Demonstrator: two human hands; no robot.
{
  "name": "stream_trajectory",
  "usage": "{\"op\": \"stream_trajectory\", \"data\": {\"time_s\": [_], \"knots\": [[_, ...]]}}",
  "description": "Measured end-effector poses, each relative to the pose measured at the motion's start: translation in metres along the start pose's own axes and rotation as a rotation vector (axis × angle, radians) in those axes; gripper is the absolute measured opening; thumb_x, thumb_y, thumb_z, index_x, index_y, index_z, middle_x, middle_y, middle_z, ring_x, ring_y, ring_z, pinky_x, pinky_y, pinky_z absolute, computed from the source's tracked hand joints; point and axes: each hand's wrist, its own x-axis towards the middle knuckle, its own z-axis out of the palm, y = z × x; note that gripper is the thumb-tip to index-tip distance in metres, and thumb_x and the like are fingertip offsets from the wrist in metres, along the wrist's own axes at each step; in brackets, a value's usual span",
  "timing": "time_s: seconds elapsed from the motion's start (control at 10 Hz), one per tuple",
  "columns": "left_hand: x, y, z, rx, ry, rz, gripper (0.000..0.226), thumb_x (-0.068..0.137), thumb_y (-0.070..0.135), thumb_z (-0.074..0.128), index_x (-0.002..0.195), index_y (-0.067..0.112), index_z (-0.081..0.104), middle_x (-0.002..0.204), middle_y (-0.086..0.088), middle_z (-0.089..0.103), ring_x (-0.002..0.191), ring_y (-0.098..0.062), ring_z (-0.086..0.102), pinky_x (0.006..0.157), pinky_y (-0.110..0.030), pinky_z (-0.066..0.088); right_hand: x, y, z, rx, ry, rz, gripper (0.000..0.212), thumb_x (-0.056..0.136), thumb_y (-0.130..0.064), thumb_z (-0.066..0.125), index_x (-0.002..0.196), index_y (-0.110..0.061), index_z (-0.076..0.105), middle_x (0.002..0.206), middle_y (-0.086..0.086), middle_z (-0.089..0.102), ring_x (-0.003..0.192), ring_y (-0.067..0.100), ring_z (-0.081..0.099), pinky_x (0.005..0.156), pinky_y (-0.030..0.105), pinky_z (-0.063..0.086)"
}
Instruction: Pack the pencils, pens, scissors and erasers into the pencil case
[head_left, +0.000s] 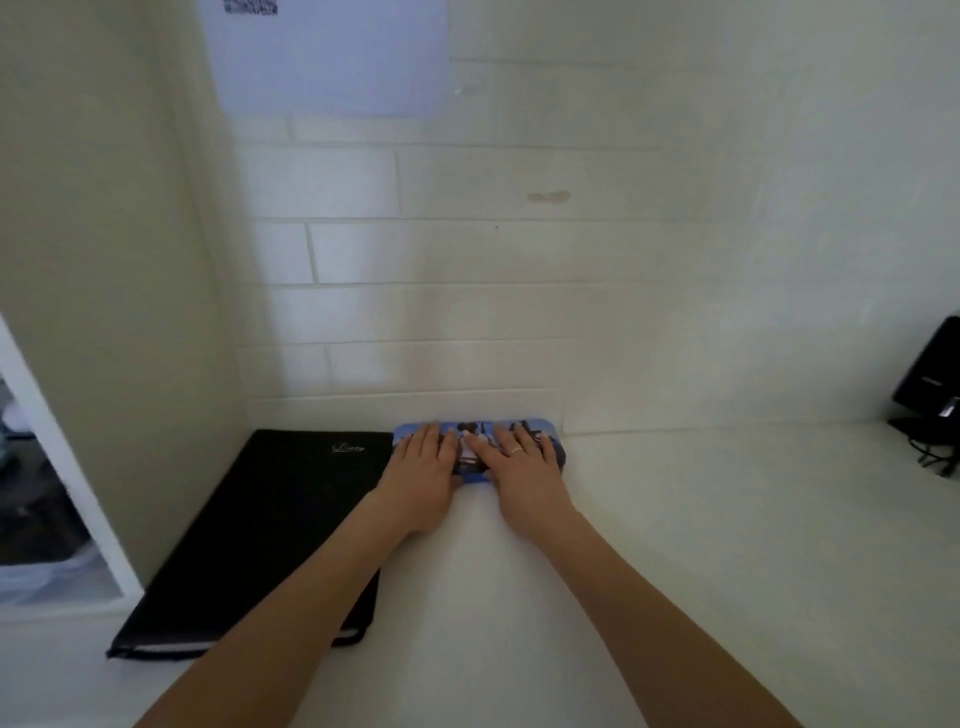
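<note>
- Pencil case (478, 427): long axis runs left-right, parallel to the brick wall (519, 249), lying flat at the tabletop's (675, 545) far edge.
- Blue lid, dark printed figures, rounded corners; closed.
- Left hand (423, 465), right hand (519, 462): palms down, fingers spread flat on lid, grip not closed on anything.
- Black notebook (270, 530) just left.

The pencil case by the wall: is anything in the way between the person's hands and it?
Nothing visible. The left hand and the right hand lie flat, fingers spread, on the lid of the blue pencil case. The black notebook lies beside it on the left, clear of both.
</note>
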Motion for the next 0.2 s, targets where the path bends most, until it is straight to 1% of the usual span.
{"op": "stream_trajectory", "data": {"time_s": [0.1,0.2], "knots": [[0.001,0.001,0.003,-0.034,-0.020,0.029,0.063,0.100,0.038,0.027,0.148,0.008,0.001,0.157,-0.018,-0.001,0.146,-0.029,-0.002,0.120,-0.044,0.003,-0.001,0.000,-0.001,0.025,-0.020,-0.014,0.050,0.098,-0.027,0.035,0.144,-0.038,0.019,0.156,0.006,0.019,0.144,0.025,0.011,0.116,0.042,0.001],[-0.002,-0.005,-0.015,-0.207,-0.103,0.036,0.064,0.096,0.041,0.036,0.147,0.009,0.015,0.155,-0.019,0.013,0.145,-0.030,0.012,0.119,-0.043,0.012,-0.011,-0.001,-0.027,0.253,-0.077,-0.035,0.042,0.098,-0.027,0.038,0.140,-0.028,0.037,0.146,0.008,0.039,0.135,0.024,0.032,0.113,0.032,0.020]]}}
